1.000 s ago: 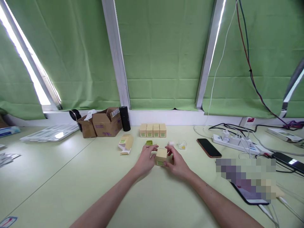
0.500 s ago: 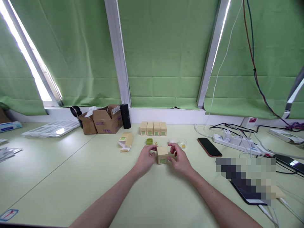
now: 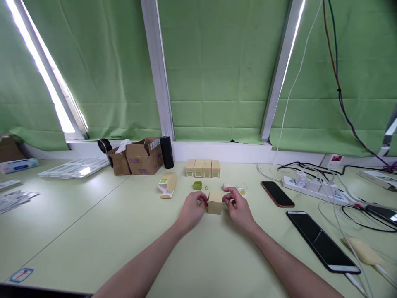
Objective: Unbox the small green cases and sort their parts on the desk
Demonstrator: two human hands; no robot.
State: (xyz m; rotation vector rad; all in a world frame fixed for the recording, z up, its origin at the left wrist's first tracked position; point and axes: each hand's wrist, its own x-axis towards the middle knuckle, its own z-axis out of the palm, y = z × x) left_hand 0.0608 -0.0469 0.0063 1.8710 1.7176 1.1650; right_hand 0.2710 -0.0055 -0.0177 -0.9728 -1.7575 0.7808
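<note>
A small tan carton (image 3: 215,203) stands on the pale green table (image 3: 93,231), held from both sides. My left hand (image 3: 192,211) pinches its left side and my right hand (image 3: 238,208) pinches its right side, fingers curled. Just beyond lie a small green lid (image 3: 197,185), a tiny yellow piece (image 3: 206,188), a pinkish bit (image 3: 226,186) and a clear little container (image 3: 242,190). A row of several matching tan cartons (image 3: 203,168) stands further back. An unfolded flat carton (image 3: 168,185) lies to the left.
Brown cardboard boxes (image 3: 139,156) and a black cylinder (image 3: 166,152) stand at the back left, white trays (image 3: 74,167) beyond. On the right lie two phones (image 3: 278,193) (image 3: 322,241), a power strip (image 3: 313,187) and tangled cables (image 3: 356,207). Green blinds hang behind.
The carton has been turned in my hands: its green label, seen on the front earlier, no longer shows. The view has shifted slightly.
</note>
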